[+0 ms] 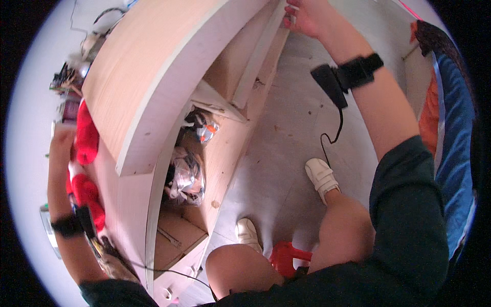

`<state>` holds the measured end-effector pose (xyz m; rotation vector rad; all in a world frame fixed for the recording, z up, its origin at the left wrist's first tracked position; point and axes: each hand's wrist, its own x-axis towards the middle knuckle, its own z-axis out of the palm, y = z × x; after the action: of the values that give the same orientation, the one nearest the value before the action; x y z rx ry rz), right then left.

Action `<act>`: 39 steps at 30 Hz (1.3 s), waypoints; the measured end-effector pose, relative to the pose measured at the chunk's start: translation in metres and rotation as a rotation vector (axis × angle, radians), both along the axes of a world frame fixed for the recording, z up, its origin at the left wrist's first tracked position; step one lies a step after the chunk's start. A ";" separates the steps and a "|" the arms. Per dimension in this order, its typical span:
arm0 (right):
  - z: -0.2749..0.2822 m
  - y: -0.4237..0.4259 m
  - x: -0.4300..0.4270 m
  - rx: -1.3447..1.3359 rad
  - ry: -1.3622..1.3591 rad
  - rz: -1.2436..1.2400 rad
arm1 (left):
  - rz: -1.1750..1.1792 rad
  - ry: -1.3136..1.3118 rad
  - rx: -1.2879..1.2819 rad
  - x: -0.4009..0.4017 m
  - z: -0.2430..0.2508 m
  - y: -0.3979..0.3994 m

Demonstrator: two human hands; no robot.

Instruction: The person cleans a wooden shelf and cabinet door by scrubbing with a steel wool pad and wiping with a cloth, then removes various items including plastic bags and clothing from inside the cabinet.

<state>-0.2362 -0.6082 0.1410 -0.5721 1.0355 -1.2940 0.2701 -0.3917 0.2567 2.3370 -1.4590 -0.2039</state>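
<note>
A pale wood cabinet [168,73] fills the left half of the head view, its front compartments uncovered. At the top, my right hand [305,17] is beside the cabinet's far front edge, fingers curled. Small white patches show among those fingers; whether they grip something is unclear. My left hand [63,134] is at the far left, over the cabinet's top, near a red soft item [87,132]. Its fingers are blurred, and I cannot make out a hold. Clear plastic bags [186,176] with mixed contents lie in the middle compartment.
Black devices on straps circle my right wrist [358,73] and left wrist [69,225], with trailing cables. A red plastic stool [282,259] shows between my legs. Blue fabric [454,153] lies along the right. Assorted small items [67,80] line the wall behind the cabinet.
</note>
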 end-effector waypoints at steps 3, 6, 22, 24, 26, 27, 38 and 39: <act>-0.053 0.019 -0.078 -0.238 0.057 0.080 | -0.052 -0.219 -0.058 -0.015 0.024 0.093; -0.080 0.081 -0.152 -0.288 0.246 0.039 | 0.143 -0.154 -0.061 -0.075 0.033 0.182; -0.013 0.304 -0.251 -0.331 0.787 0.011 | 0.138 -0.121 -0.163 -0.109 0.033 0.482; 0.016 0.310 -0.236 -0.404 0.880 -0.037 | 0.085 -0.218 -0.182 -0.098 0.021 0.497; 0.029 0.299 -0.240 -0.477 0.859 0.004 | 0.129 -0.149 -0.247 -0.079 0.007 0.494; 0.037 0.298 -0.240 -0.511 0.857 0.017 | 0.171 -0.044 -0.283 -0.074 -0.003 0.483; 0.142 0.405 -0.116 -0.917 1.134 0.355 | -0.252 -0.387 0.389 -0.008 0.004 0.321; 0.153 0.420 -0.121 -0.860 1.188 0.367 | -0.225 -0.309 0.489 -0.007 0.007 0.318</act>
<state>-0.3574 -0.1879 0.2944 -2.2535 1.1411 -0.9643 0.2632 -0.0739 0.2641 2.6670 -2.0158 -0.2981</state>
